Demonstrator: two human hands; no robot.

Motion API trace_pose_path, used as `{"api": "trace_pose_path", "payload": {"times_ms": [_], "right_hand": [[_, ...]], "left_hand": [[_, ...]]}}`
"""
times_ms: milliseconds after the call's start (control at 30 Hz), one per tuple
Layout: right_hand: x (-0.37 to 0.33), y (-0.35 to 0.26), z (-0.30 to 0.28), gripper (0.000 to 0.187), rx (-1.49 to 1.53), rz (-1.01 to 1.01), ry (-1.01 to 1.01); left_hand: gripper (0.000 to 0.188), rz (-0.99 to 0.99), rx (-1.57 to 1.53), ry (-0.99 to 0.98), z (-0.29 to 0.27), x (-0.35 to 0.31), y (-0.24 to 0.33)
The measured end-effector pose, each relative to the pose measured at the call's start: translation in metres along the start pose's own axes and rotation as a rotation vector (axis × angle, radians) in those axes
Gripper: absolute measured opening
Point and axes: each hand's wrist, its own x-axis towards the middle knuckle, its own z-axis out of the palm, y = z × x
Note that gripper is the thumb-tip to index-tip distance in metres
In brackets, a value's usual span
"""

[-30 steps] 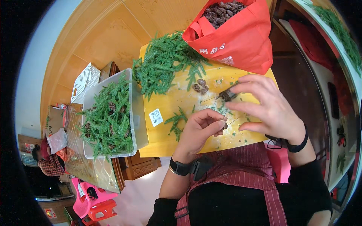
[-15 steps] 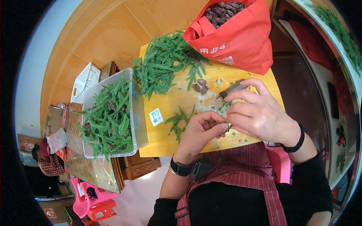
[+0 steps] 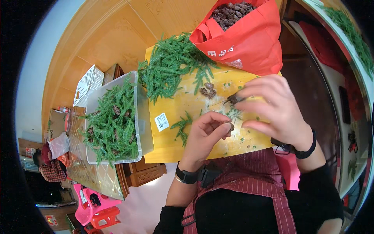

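My left hand (image 3: 208, 136) is closed in a pinch over the near part of the yellow table. Between its thumb and fingers shows a small brown piece (image 3: 232, 127), mostly hidden, its kind unclear. Just right of it, my right hand (image 3: 272, 111) is raised with thumb and fingers spread apart, blurred by motion. By its fingertips lies a dark tool with a thin point (image 3: 233, 98), partly covered. Several small pine cones (image 3: 208, 90) sit together beyond my hands. A green artificial pine sprig (image 3: 182, 126) rests left of my left hand.
A clear plastic bin (image 3: 145, 128) of green sprigs and pine cones stands left. A pile of green branches (image 3: 167, 66) covers the table's far left. At the far right stands a red bag (image 3: 243, 43) full of pine cones. A white label (image 3: 161, 121) lies near the bin.
My right hand has pulled away from my left hand, its fingers spreading. The left hand keeps its pinch and has shifted slightly.
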Motion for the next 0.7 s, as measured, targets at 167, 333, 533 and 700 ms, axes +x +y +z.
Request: {"api": "trace_pose_path", "payload": {"times_ms": [167, 333, 533, 700], "right_hand": [[-0.029, 0.001, 0.009, 0.017, 0.242, 0.337, 0.057], [-0.029, -0.012, 0.023, 0.025, 0.214, 0.305, 0.221], [-0.034, -0.016, 0.035, 0.031, 0.833, 0.578, 0.103], [-0.034, -0.020, 0.047, 0.030, 1.255, 0.666, 0.256]], "left_hand": [[0.011, 0.125, -0.038, -0.016, 0.003, 0.000, -0.003], [0.013, 0.129, -0.057, -0.019, 0.006, 0.001, -0.003], [0.014, 0.164, -0.093, -0.048, 0.008, 0.000, -0.003], [0.014, 0.175, -0.131, -0.063, 0.008, -0.003, -0.004]]}}
